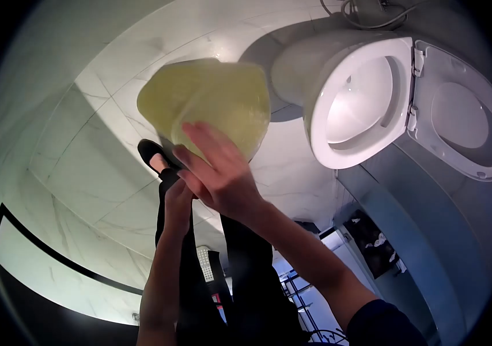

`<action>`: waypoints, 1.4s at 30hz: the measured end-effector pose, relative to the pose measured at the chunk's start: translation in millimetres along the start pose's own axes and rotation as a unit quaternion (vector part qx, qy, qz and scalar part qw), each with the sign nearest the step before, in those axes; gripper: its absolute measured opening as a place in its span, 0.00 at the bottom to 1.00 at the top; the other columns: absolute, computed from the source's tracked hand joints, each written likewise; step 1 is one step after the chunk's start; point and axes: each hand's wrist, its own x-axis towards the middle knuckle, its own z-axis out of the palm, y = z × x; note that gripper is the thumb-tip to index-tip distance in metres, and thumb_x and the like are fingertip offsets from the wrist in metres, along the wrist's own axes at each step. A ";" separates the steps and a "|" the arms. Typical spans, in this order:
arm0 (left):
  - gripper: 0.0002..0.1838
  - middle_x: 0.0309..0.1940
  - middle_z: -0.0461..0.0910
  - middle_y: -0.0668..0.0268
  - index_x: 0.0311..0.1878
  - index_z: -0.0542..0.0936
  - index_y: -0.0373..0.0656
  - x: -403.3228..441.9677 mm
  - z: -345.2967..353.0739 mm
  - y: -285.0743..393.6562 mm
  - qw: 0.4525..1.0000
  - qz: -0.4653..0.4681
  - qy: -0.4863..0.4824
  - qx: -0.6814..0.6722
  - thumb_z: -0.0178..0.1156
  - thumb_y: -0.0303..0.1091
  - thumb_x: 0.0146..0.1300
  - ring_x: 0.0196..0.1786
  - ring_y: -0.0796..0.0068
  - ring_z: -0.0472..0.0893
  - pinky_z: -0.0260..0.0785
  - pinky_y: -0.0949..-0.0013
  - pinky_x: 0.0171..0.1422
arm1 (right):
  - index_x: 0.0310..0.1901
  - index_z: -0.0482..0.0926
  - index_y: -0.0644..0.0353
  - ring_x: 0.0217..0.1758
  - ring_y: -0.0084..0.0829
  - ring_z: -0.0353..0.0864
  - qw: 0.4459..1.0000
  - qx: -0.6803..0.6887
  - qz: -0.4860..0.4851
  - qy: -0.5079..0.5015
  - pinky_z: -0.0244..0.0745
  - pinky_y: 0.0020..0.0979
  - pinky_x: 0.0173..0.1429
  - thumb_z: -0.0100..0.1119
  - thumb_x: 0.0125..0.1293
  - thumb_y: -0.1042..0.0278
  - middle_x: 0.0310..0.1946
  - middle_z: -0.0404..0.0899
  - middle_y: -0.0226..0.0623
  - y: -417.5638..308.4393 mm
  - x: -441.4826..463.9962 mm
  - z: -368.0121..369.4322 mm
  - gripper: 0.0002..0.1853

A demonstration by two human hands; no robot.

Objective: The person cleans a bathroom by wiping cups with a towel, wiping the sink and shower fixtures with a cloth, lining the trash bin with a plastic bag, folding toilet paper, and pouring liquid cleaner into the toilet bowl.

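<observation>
A translucent yellow plastic bag (217,92), spread wide, is beyond my hands and left of the toilet. My right hand (217,170) overlaps the bag's lower edge, its fingers apart and slightly blurred; whether they touch the plastic is unclear. Just below and to the left is my left hand (180,202), curled closed with its fingertips close to my right thumb. What it grips is hidden. The white toilet (321,138) stands at the right with its seat ring down and its lid (462,112) raised.
Pale marble tiles (93,150) cover the floor. A foot in a black shoe (149,151) shows left of my hands. A hose (373,26) hangs at the top right. A dark bin (370,242) with white scraps is at the lower right, beside a blue-grey panel (390,213).
</observation>
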 end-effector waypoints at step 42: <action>0.17 0.48 0.76 0.64 0.55 0.71 0.36 31.4 -82.9 -41.0 0.952 0.100 0.047 -0.287 0.43 0.37 0.71 0.52 0.74 0.74 0.66 0.69 0.59 | 0.53 0.67 0.60 0.50 0.28 0.74 0.546 0.506 0.666 0.039 0.76 0.35 0.43 0.54 0.63 0.60 0.47 0.74 0.35 105.3 -134.3 66.7 0.20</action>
